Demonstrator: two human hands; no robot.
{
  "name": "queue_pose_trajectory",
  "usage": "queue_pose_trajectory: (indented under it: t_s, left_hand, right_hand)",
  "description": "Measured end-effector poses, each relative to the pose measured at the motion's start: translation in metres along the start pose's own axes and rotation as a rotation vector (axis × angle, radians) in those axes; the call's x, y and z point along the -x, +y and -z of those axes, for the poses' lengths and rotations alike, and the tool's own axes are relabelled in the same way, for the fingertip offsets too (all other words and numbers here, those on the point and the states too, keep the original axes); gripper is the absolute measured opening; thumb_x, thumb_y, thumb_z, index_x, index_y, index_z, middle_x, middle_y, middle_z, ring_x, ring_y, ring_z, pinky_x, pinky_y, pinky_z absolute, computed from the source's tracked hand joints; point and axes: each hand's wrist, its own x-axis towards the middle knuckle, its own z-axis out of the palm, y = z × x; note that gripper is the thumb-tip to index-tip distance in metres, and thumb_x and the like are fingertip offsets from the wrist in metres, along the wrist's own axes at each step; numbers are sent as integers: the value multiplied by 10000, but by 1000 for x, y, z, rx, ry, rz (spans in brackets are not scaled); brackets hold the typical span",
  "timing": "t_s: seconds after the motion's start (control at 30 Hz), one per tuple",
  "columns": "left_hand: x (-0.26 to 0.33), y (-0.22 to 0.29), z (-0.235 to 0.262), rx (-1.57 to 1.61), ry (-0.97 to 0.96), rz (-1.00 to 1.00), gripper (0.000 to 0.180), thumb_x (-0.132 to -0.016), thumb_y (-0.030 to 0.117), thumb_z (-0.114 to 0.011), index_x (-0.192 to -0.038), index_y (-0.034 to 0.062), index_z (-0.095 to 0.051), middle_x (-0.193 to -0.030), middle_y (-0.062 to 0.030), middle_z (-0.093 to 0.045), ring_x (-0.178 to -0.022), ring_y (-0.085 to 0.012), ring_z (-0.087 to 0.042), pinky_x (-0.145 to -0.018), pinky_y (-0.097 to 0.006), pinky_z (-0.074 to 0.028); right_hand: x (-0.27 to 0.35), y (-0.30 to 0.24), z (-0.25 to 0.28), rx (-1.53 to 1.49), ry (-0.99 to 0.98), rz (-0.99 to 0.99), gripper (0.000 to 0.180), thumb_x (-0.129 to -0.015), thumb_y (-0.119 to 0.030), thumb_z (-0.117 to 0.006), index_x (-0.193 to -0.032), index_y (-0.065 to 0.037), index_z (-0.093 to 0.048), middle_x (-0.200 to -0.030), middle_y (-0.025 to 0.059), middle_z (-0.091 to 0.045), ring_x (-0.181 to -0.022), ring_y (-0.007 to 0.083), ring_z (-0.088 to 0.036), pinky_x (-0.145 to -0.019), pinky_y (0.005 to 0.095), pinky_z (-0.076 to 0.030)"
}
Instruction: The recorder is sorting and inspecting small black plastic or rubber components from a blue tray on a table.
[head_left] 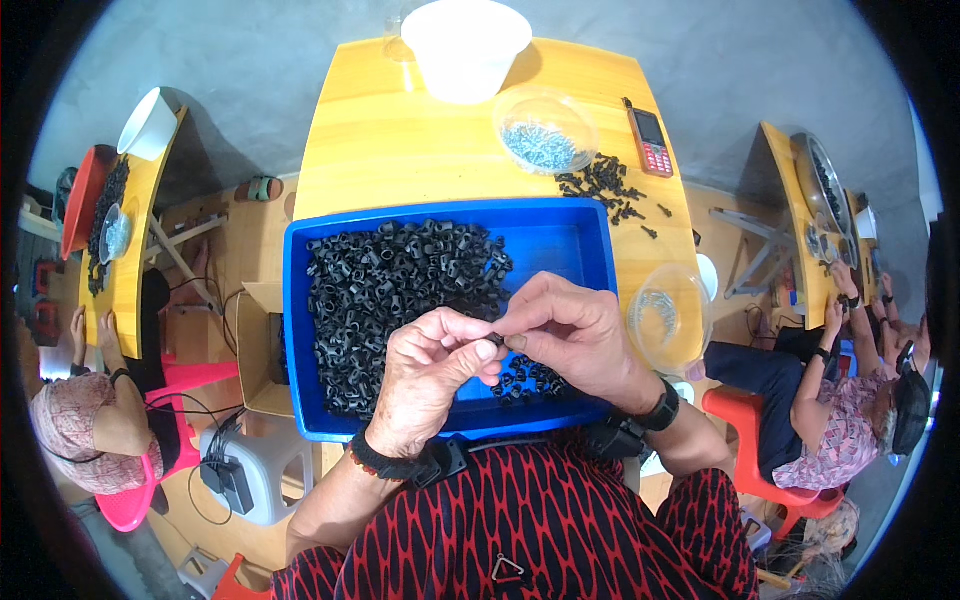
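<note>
Left hand (420,375): it is over the near part of the tray; its thumb and index finger are closed in a pinch, with the tips against a small dark piece.
Right hand (580,340): its thumb and index finger also meet tightly on this piece, from the right side.
Small dark piece (497,340): it is between the two pinches, above the tray and mostly covered by the fingers; its exact form I cannot tell.
Blue tray (565,245): it lies on the yellow table (400,140); a heap of black pieces (390,290) spreads from its left edge past the middle, and its far right corner is bare.
Smaller group (525,382): these dark pieces lie by the tray's near edge, right of the middle; I cannot tell if they differ from the heap.
Right edge of the table: slim black parts (605,188) lie loose beyond the tray's far right corner, near a clear bowl (560,106) with bluish small parts (540,147).
Step in hand: it seems to be fine two-handed handling of one piece, perhaps fitting or adjusting.
Next move: in my judgement, it calls for a steady left pinch and a small, precise action by the right fingers.
</note>
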Motion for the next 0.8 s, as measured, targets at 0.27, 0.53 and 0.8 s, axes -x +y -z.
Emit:
queue_pose_trajectory:
  t_s: [0.27, 0.53, 0.8]
  left_hand:
    - [1, 1, 0, -41, 17, 14, 139, -908, 30, -700, -1038, 4, -658, -886, -127, -713, -750, -164, -684, -671, -288, -579]
    - [0, 0, 1, -50, -10, -21, 148, -909, 43, -704, -1042, -3, -661, -873, -126, -714, -730, -157, -680, -653, -281, -577]
    - [1, 2, 0, -105, -6, 16, 117, -913, 41, -700, -1021, 18, -660, -881, -120, -723, -721, -143, -677, -645, -268, -570]
  right_hand:
    - [3, -2, -2, 73, 44, 30, 123, -832, 26, -739, -936, -38, -725, -877, 40, -663, -794, 125, -643, -671, 256, -515]
    - [6, 0, 0, 39, -3, 24, 127, -833, 13, -745, -947, -42, -739, -868, 45, -662, -807, 142, -649, -692, 259, -517]
    - [6, -2, 0, 85, 8, 22, 153, -834, 23, -734, -975, -37, -746, -899, 65, -688, -808, 148, -673, -688, 265, -538]
